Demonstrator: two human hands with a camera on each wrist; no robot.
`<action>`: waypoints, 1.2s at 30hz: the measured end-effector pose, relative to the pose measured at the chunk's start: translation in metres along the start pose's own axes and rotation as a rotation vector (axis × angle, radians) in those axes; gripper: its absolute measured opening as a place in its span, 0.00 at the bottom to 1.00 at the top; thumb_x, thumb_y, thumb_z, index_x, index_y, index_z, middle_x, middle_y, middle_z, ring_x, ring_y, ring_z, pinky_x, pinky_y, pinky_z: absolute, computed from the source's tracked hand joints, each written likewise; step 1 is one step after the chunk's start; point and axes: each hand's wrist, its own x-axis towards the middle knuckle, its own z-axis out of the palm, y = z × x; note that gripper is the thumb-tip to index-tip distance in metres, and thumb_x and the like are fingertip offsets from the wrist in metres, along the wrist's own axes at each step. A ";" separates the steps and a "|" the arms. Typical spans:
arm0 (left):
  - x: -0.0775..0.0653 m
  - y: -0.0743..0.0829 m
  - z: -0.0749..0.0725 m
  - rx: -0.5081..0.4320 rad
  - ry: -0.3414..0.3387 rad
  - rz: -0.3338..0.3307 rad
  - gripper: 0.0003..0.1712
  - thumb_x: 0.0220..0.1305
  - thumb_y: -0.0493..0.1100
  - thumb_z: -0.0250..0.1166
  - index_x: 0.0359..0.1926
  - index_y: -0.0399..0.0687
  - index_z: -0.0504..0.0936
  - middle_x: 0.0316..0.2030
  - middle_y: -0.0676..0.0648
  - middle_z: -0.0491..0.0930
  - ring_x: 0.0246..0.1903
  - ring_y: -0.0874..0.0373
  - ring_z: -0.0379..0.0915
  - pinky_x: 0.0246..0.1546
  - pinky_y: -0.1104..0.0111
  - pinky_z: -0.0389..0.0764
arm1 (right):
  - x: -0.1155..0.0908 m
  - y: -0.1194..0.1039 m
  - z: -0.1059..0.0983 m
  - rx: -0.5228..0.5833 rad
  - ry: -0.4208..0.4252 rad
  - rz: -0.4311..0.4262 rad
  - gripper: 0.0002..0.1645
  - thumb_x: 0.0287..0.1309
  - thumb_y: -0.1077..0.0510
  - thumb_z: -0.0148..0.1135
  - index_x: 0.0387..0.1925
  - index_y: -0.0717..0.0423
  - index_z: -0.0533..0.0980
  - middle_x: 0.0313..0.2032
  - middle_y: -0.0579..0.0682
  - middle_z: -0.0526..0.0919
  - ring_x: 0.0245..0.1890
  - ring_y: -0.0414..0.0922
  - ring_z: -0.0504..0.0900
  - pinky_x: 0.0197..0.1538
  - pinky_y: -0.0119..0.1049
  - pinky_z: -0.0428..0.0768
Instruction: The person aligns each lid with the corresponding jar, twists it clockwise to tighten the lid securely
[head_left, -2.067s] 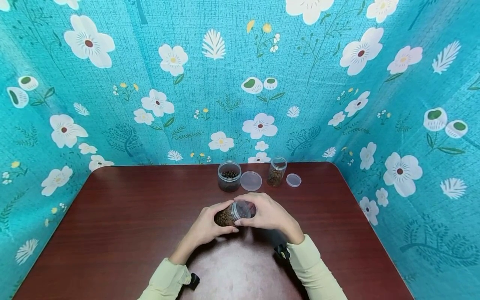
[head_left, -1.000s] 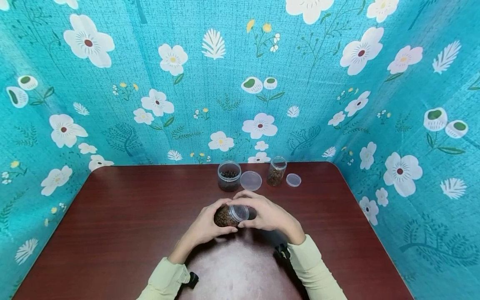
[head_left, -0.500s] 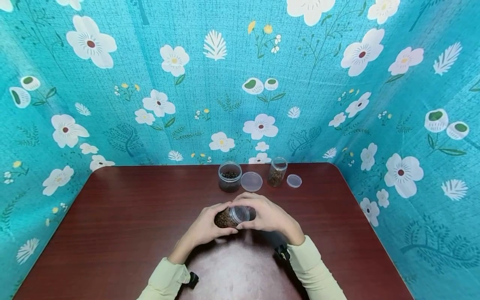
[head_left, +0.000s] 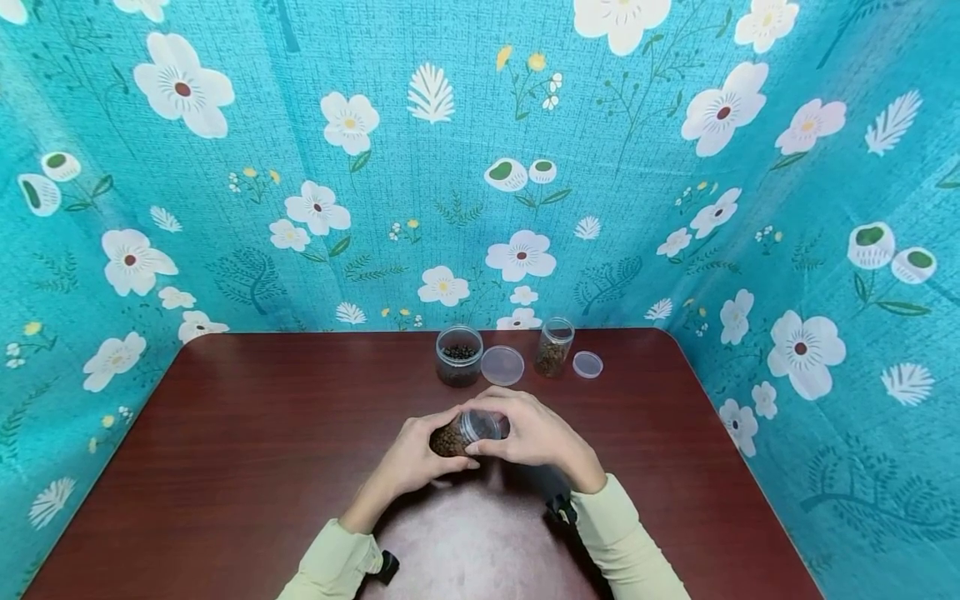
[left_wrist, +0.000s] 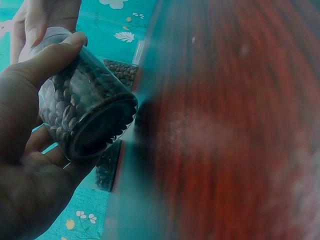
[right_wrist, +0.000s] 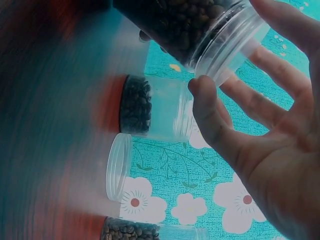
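Note:
A clear screw-top jar [head_left: 448, 440] of brown coffee beans is held tilted above the middle of the table. My left hand [head_left: 408, 454] grips its body, with the thumb along the near side. Around the clear lid [head_left: 483, 425] at its mouth, my right hand [head_left: 536, 429] curls thumb and fingers. In the left wrist view the jar's base [left_wrist: 102, 127] faces the table side and the beans show through the wall. The right wrist view shows the ridged lid [right_wrist: 227, 47] on the jar, touched by the right thumb and fingers.
Along the back edge of the dark red table [head_left: 285, 433] stand a wide lidless jar [head_left: 459, 371] of dark beans and a narrower lidless jar [head_left: 553, 358] of brown beans. A large lid [head_left: 502, 365] and a small lid [head_left: 588, 364] lie beside them. A flowered curtain [head_left: 405, 192] hangs behind.
My right thumb and fingers have shifted back and forth around the lid. My left hand keeps the jar in nearly the same place.

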 end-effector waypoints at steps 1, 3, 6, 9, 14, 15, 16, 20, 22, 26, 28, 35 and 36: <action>0.000 0.000 0.001 0.001 0.005 -0.004 0.45 0.50 0.54 0.85 0.70 0.63 0.79 0.57 0.54 0.88 0.49 0.62 0.85 0.50 0.69 0.83 | 0.000 -0.001 0.000 -0.004 0.004 -0.001 0.29 0.59 0.48 0.78 0.63 0.40 0.81 0.55 0.39 0.84 0.54 0.37 0.84 0.55 0.37 0.84; 0.000 0.001 0.001 0.004 0.015 -0.006 0.45 0.50 0.53 0.86 0.70 0.63 0.79 0.56 0.54 0.88 0.49 0.62 0.85 0.50 0.69 0.83 | 0.000 -0.001 0.000 -0.013 0.011 -0.003 0.29 0.60 0.48 0.77 0.63 0.40 0.82 0.54 0.40 0.85 0.53 0.38 0.85 0.54 0.38 0.85; 0.000 0.002 0.002 0.017 0.025 -0.008 0.46 0.49 0.53 0.86 0.70 0.62 0.79 0.56 0.54 0.88 0.48 0.62 0.85 0.50 0.69 0.83 | 0.001 -0.002 0.001 -0.017 0.018 0.004 0.29 0.60 0.48 0.77 0.63 0.42 0.82 0.54 0.41 0.85 0.54 0.39 0.85 0.55 0.39 0.85; -0.001 0.004 0.002 0.041 0.037 -0.001 0.46 0.48 0.55 0.86 0.69 0.60 0.80 0.55 0.54 0.89 0.47 0.63 0.85 0.49 0.70 0.83 | 0.001 -0.002 0.003 -0.019 0.025 0.030 0.29 0.60 0.48 0.77 0.63 0.45 0.82 0.56 0.42 0.85 0.55 0.39 0.85 0.56 0.40 0.85; -0.001 0.007 0.001 0.071 0.050 0.005 0.44 0.48 0.55 0.86 0.67 0.59 0.81 0.53 0.54 0.89 0.45 0.63 0.85 0.47 0.69 0.84 | 0.002 -0.006 0.004 -0.055 0.038 0.089 0.31 0.61 0.44 0.76 0.62 0.52 0.82 0.57 0.49 0.86 0.53 0.43 0.86 0.55 0.43 0.85; -0.001 0.007 0.001 0.076 0.051 0.002 0.43 0.48 0.54 0.86 0.67 0.58 0.81 0.53 0.54 0.89 0.46 0.63 0.86 0.48 0.68 0.84 | 0.002 -0.008 0.004 -0.063 0.041 0.101 0.32 0.61 0.43 0.75 0.62 0.54 0.81 0.56 0.50 0.86 0.52 0.44 0.86 0.54 0.43 0.86; -0.001 0.008 0.001 0.081 0.050 0.000 0.44 0.48 0.54 0.86 0.67 0.58 0.81 0.53 0.53 0.89 0.46 0.62 0.86 0.49 0.67 0.84 | 0.003 -0.009 0.004 -0.069 0.044 0.113 0.33 0.61 0.43 0.75 0.62 0.56 0.81 0.56 0.52 0.86 0.51 0.44 0.87 0.53 0.43 0.86; 0.000 0.008 0.001 0.094 0.042 0.003 0.45 0.48 0.54 0.86 0.68 0.54 0.81 0.55 0.52 0.89 0.50 0.61 0.86 0.52 0.65 0.85 | 0.004 -0.014 0.005 -0.093 0.060 0.146 0.31 0.61 0.42 0.75 0.58 0.58 0.82 0.51 0.52 0.87 0.45 0.44 0.86 0.47 0.39 0.84; 0.000 0.008 0.001 0.088 0.028 0.009 0.44 0.49 0.54 0.86 0.68 0.55 0.80 0.54 0.53 0.89 0.50 0.61 0.86 0.52 0.64 0.85 | 0.004 -0.016 0.005 -0.101 0.063 0.157 0.29 0.60 0.43 0.75 0.56 0.56 0.83 0.49 0.51 0.86 0.42 0.43 0.86 0.44 0.36 0.83; 0.001 0.010 -0.002 0.053 0.002 -0.013 0.41 0.50 0.53 0.85 0.66 0.59 0.80 0.51 0.56 0.88 0.48 0.62 0.85 0.52 0.65 0.84 | 0.004 -0.017 0.005 -0.102 0.060 0.179 0.28 0.60 0.42 0.75 0.55 0.53 0.83 0.47 0.49 0.86 0.41 0.42 0.85 0.43 0.36 0.82; 0.001 0.011 -0.002 0.041 -0.003 -0.047 0.41 0.50 0.54 0.85 0.66 0.60 0.80 0.51 0.56 0.88 0.48 0.62 0.84 0.52 0.65 0.83 | 0.004 -0.017 0.005 -0.101 0.052 0.190 0.29 0.60 0.42 0.75 0.56 0.53 0.82 0.48 0.50 0.85 0.43 0.43 0.85 0.45 0.39 0.83; 0.001 0.012 -0.003 0.041 -0.014 -0.123 0.43 0.50 0.58 0.85 0.66 0.61 0.78 0.53 0.55 0.87 0.51 0.60 0.83 0.54 0.62 0.82 | 0.003 -0.017 0.004 -0.107 0.024 0.188 0.35 0.62 0.39 0.73 0.63 0.55 0.79 0.55 0.52 0.84 0.49 0.47 0.86 0.52 0.46 0.85; 0.000 0.012 -0.003 0.049 -0.015 -0.121 0.43 0.50 0.58 0.84 0.66 0.61 0.78 0.54 0.56 0.86 0.52 0.60 0.82 0.55 0.61 0.82 | 0.003 -0.017 0.004 -0.103 0.022 0.187 0.35 0.62 0.39 0.73 0.63 0.54 0.79 0.56 0.51 0.84 0.49 0.47 0.86 0.52 0.46 0.85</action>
